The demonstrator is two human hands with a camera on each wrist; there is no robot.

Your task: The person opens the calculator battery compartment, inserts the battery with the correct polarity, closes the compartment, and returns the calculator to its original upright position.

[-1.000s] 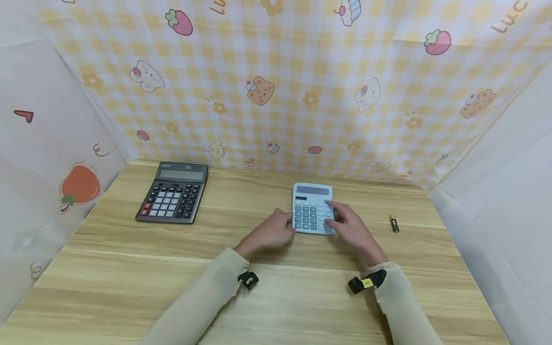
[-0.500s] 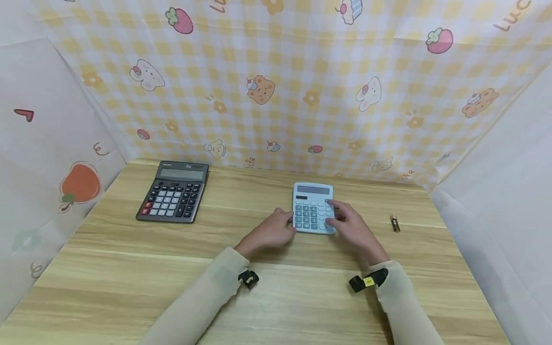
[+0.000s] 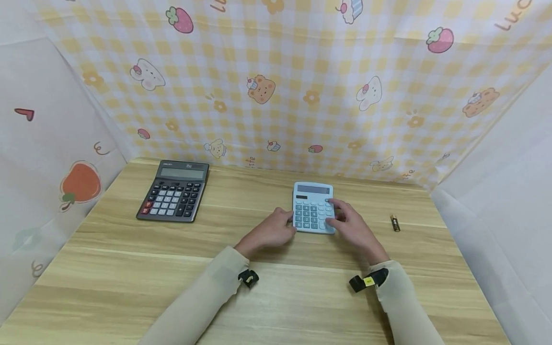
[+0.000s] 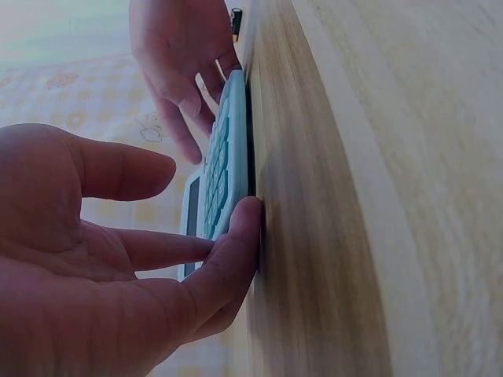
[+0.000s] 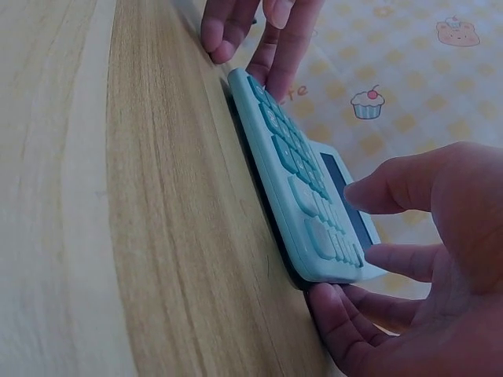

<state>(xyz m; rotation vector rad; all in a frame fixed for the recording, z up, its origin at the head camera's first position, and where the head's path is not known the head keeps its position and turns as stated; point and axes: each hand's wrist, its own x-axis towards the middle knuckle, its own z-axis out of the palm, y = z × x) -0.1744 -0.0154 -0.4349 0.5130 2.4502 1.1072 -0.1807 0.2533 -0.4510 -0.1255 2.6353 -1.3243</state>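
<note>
A light blue calculator [image 3: 308, 213] is laid flat on a wooden table [image 3: 284, 297], right of the table's middle and near the back, with its keys [image 3: 306, 214] turned up. Its dark display [image 3: 313, 189] is set along the far end; a small mark is shown at the display's right end, too tiny to be read with certainty. The calculator is flanked by both hands. Its left edge and near left corner are touched by the left hand [image 3: 273, 229], whose fingers [image 4: 247, 210] are spread; one digit is held away from the casing in the left wrist view. At the right side, the right hand [image 3: 353, 230] is likewise spread: an upper right key is met by one fingertip [image 3: 331, 201], another digit is held over the lower right keys, and more fingers are set against the right edge, close to the tabletop. Whether that second digit is pressed down cannot be told.

Well apart to the left, a larger dark grey calculator [image 3: 177, 191] is placed at a slight slant. To the right of the right hand, a small black battery [image 3: 395, 223] is seen lying on its side. Beige sleeves [image 3: 194, 302] are worn, and the back is covered by a yellow-and-white checked cloth [image 3: 207, 72].
</note>
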